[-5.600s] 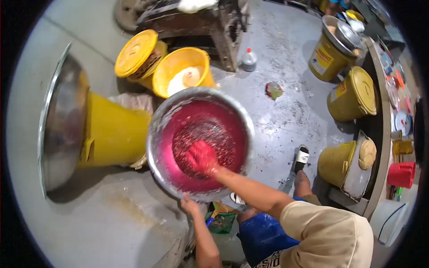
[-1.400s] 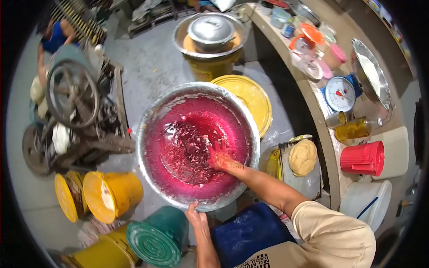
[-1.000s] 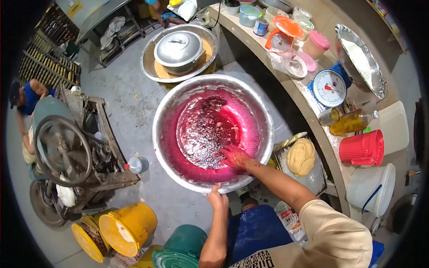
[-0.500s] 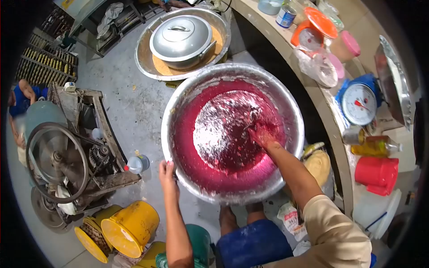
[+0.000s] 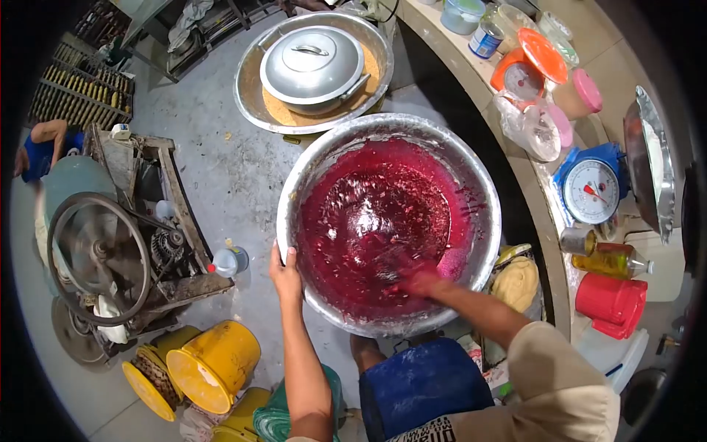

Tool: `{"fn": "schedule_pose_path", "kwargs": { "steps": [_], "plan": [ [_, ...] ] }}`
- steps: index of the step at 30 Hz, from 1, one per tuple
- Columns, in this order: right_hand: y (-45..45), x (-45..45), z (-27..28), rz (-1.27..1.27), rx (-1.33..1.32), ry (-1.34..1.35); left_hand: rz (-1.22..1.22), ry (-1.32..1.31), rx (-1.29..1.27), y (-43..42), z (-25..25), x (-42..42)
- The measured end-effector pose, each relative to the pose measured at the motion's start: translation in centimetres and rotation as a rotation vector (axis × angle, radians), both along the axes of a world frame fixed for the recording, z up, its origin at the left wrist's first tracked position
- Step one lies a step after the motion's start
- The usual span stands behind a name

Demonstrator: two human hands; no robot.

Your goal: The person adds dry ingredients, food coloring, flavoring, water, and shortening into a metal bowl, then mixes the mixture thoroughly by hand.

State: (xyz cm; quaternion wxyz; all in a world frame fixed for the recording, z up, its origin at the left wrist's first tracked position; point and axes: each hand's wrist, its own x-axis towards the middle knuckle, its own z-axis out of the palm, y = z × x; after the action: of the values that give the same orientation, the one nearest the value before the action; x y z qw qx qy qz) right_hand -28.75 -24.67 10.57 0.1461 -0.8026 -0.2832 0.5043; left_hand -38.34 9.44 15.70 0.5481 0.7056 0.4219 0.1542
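Note:
A large metal basin (image 5: 477, 184) holds a dark red, wet mixture (image 5: 368, 199) with small lumps; its inner wall is stained pink. My left hand (image 5: 286, 271) grips the basin's left rim, thumb and fingers on the edge. Stained red and blurred by motion, my right hand (image 5: 416, 278) is in the mixture at the lower right, its fingers partly sunk and hard to make out.
Behind the basin, a lidded pot (image 5: 313, 66) sits in a wide pan (image 5: 250, 110). A counter at right carries a dial scale (image 5: 591, 190) and a red pitcher (image 5: 607, 298). At left are a wheeled machine (image 5: 99, 250), another person's arm and yellow buckets (image 5: 221, 361).
My right hand has moved lower and left through the mixture, which has spread and covers more of the basin's bottom. My left hand stays at the left rim.

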Motion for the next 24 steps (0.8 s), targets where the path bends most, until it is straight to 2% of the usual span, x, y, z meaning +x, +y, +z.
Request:
{"fn": "schedule_pose_path", "kwargs": {
  "steps": [3, 4, 6, 8, 10, 12, 15, 17, 18, 19, 20, 21, 22, 24],
  "plan": [
    [-5.9, 8.8, -10.3, 0.167, -0.258, -0.137, 0.018, -0.050, -0.039, 0.0, 1.3, 0.6],
    [-5.7, 12.8, -13.9, 0.119, -0.309, -0.212, 0.023, -0.066, -0.055, 0.1, 1.3, 0.6],
    [2.1, 16.7, -11.8, -0.010, -0.273, -0.458, -0.001, -0.058, -0.037, -0.3, 2.1, 0.7],
    [10.1, 14.8, -10.7, -0.053, -0.174, -0.685, -0.006, -0.037, -0.003, -0.4, 1.3, 0.2],
    [15.4, 10.1, -9.5, 0.077, -0.054, -0.890, -0.007, -0.007, 0.042, -0.3, 0.2, 0.0],
    [16.2, 4.7, -8.2, 0.288, 0.062, -1.016, -0.003, -0.008, 0.026, 0.1, -0.8, -0.3],
    [9.3, -0.8, -5.6, 0.414, 0.116, -1.016, -0.023, 0.011, 0.051, 0.4, -1.3, -0.7],
    [1.8, -1.7, -8.1, 0.282, 0.061, -0.976, -0.041, -0.014, 0.031, 0.5, -0.9, -0.9],
    [0.9, 0.2, -5.4, 0.143, -0.077, -0.644, -0.046, -0.053, -0.002, 0.4, -0.5, -0.9],
    [-0.6, 2.9, -5.6, 0.211, -0.083, -0.642, -0.044, -0.090, -0.034, 0.5, -0.3, -0.9],
    [-0.6, 5.3, -7.2, -0.119, -0.229, -0.489, -0.054, -0.086, -0.004, 0.9, -0.6, -0.7],
    [4.1, 7.9, -1.3, -0.338, -0.364, -0.354, -0.063, -0.076, 0.022, 1.2, -1.3, -0.8],
    [2.0, 10.0, -8.7, 0.105, -0.204, -0.779, -0.071, -0.064, 0.044, 1.1, -2.0, -0.9],
    [7.8, 11.5, -9.8, -0.132, -0.272, -0.791, -0.047, -0.078, 0.022, 0.6, -2.0, -1.0]
  ]
}}
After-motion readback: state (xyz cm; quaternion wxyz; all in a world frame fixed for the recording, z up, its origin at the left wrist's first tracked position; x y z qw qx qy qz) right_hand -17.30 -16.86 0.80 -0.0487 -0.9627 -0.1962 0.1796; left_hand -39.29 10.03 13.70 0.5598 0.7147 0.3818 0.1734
